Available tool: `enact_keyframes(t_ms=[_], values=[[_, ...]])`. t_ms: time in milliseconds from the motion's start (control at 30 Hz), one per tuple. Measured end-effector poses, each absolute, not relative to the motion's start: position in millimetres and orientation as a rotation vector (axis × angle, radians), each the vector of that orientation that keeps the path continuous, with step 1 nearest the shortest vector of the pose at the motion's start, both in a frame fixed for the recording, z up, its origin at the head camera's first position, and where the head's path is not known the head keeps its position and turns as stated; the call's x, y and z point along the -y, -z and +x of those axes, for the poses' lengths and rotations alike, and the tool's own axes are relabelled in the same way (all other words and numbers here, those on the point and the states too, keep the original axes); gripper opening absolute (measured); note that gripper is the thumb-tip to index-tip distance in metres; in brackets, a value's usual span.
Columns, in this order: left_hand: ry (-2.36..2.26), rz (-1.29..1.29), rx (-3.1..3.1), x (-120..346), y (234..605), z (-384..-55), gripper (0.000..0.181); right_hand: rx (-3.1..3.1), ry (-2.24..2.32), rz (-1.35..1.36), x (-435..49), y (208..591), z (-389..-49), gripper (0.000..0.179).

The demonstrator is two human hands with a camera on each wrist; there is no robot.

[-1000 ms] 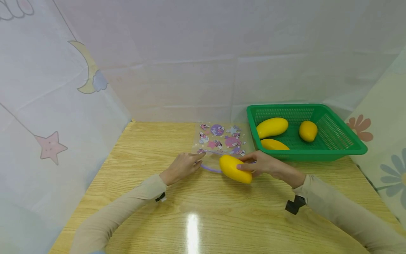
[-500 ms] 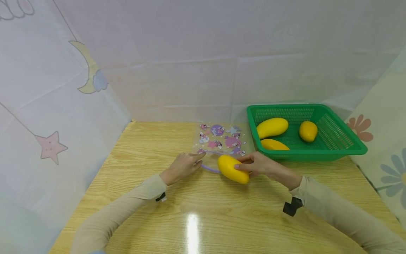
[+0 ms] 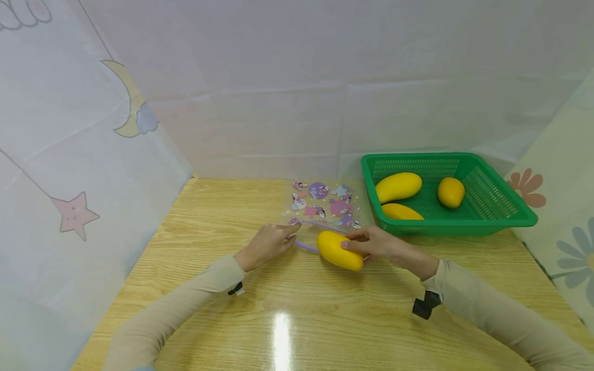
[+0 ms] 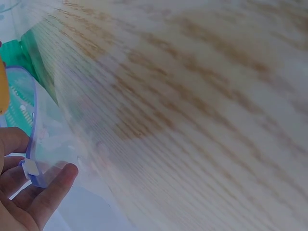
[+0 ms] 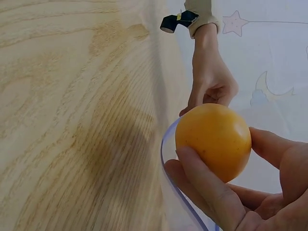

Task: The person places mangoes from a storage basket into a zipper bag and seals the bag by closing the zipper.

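A clear slider zipper bag [image 3: 320, 203] with pink and purple cartoon prints lies on the table, its purple-rimmed mouth held apart. My left hand [image 3: 269, 245] pinches the left end of that mouth, beside a white slider [image 4: 30, 167]. In my right hand [image 3: 378, 245] is a yellow mango [image 3: 340, 251], gripped between thumb and fingers at the bag's opening. The right wrist view shows the mango end-on, with the purple rim [image 5: 167, 144] running behind my fingers. Part of the bag's mouth is hidden behind the mango in the head view.
To the right stands a green plastic basket [image 3: 452, 223] with several holes in its walls. Two long yellow mangoes [image 3: 399, 186] and a rounder orange-yellow one [image 3: 450, 192] lie in it. Printed cloth walls [image 3: 260, 129] rise behind and beside the wooden table [image 3: 223, 314].
My right hand has shifted slightly left and nearer to me with the mango. My left hand has stayed on the bag's edge.
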State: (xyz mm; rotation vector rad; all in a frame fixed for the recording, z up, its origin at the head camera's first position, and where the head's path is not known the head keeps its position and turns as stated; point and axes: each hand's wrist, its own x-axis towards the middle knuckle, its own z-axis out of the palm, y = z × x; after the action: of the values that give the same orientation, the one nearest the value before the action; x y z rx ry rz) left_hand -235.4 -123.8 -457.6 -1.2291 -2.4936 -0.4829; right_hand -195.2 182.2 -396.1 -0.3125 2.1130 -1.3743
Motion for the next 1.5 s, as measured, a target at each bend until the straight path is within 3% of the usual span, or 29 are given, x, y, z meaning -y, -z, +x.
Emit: enact_keyframes(t_ms=[1500], values=[[0.459,-1.23,2.465,122,459,-235,0.032,-2.056,1.493,-0.198,-171,410,-186,0.06]])
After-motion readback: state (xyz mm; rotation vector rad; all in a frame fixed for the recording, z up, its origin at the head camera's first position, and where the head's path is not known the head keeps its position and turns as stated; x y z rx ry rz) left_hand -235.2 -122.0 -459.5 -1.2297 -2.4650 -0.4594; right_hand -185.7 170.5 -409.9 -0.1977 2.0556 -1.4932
